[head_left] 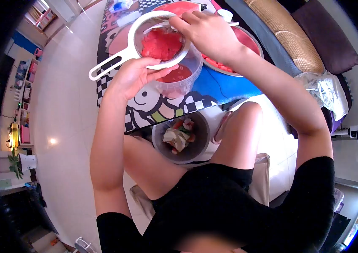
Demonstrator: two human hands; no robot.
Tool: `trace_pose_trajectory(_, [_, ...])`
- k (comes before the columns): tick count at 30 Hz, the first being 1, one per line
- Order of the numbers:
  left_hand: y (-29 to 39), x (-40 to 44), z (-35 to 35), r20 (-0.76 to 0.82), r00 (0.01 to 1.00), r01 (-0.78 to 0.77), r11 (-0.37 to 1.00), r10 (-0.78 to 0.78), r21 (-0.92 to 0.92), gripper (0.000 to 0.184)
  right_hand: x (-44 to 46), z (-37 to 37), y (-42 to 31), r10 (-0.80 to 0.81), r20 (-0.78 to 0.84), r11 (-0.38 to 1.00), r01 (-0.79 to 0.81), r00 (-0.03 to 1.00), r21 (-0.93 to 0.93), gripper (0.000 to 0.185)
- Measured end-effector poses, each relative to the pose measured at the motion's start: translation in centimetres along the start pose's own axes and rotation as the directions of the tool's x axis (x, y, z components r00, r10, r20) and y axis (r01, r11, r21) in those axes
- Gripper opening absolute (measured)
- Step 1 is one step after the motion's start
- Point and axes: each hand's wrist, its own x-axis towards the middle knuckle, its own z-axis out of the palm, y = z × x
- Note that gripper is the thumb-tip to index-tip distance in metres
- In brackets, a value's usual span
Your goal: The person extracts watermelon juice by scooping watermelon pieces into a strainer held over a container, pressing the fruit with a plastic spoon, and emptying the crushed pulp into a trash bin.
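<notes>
My left hand (134, 76) grips the near rim of a white-handled strainer (112, 64), its thumb and fingers on the edge. Wet red pulp (162, 44) sits inside the mesh. Beneath the strainer stands a clear plastic tub (183, 87) with red juice in it. My right hand (206, 33) is closed round a white spoon (156, 27), whose bowl end reaches into the strainer above the pulp and whose handle end pokes out past the hand. Right of the tub, partly behind my right wrist, is a large round bowl (253, 41) with red fruit chunks.
The patterned tablecloth (204, 102) covers the table. Below its near edge, between my legs, stands a grey bin (158, 145) holding scraps. Another red-filled container (174, 6) is at the back. A sofa (267, 38) runs along the right side.
</notes>
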Motion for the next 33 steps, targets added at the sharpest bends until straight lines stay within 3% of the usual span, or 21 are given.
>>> trace_pose_trajectory(4, [-0.2,0.3,-0.5,-0.080,0.997,-0.017,1.000,0.017,-0.003,0.040,-0.3,1.6,-0.3,-0.029,-0.106,0.998,0.034,0.994,0.045,0.026])
trace_pose_trajectory(8, [-0.5,0.6,-0.3,-0.107,0.993,-0.056,0.998,0.052,-0.033,0.038,-0.9,1.5,-0.9,0.040,0.019,0.984,-0.042,0.999,0.172,0.025])
trace_pose_trajectory(9, [-0.7,0.8,-0.1,-0.115,0.992,-0.060,0.998,0.056,-0.036,0.038,-1.1,1.5,-1.2,0.055,-0.019,0.972,-0.049,0.998,0.228,0.024])
trace_pose_trajectory(12, [-1.0,1.1,-0.2,-0.147,0.989,-0.029,0.999,0.023,-0.035,0.035,-1.0,1.8,-1.1,0.058,0.002,0.982,-0.058,0.998,0.179,0.023])
trace_pose_trajectory(18, [0.2,0.8,0.0,-0.107,0.994,-0.016,1.000,0.014,-0.016,0.030,-0.3,1.8,0.4,-0.031,-0.116,0.999,0.036,0.993,0.038,0.021])
trace_pose_trajectory(21, [0.1,1.0,0.1,-0.163,0.986,-0.041,0.999,0.042,0.010,0.030,-0.2,1.5,0.2,0.020,-0.110,0.999,-0.015,0.994,0.052,0.019])
trace_pose_trajectory(24, [-0.1,1.1,0.2,-0.229,0.972,-0.044,0.998,0.055,0.051,0.029,0.1,1.8,0.6,0.031,0.053,0.988,-0.039,0.998,0.151,0.020])
trace_pose_trajectory(27, [0.0,1.5,0.3,-0.223,0.972,-0.061,0.997,0.069,0.040,0.029,-0.2,2.6,1.2,0.084,0.013,0.967,-0.085,0.996,0.241,0.020])
trace_pose_trajectory(30, [0.2,1.3,-0.1,-0.186,0.981,-0.055,0.998,0.048,-0.030,0.029,-0.3,2.6,1.8,0.135,0.077,0.953,-0.151,0.988,0.262,0.019])
trace_pose_trajectory(31, [0.4,1.4,-0.2,-0.166,0.985,-0.053,0.997,0.043,-0.056,0.029,0.1,1.8,2.0,0.156,0.193,0.944,-0.204,0.969,0.259,0.018])
trace_pose_trajectory(33, [0.5,1.4,0.1,-0.149,0.986,-0.085,0.991,0.069,-0.104,0.029,0.2,0.2,2.1,0.166,0.133,0.925,-0.200,0.977,0.322,0.018])
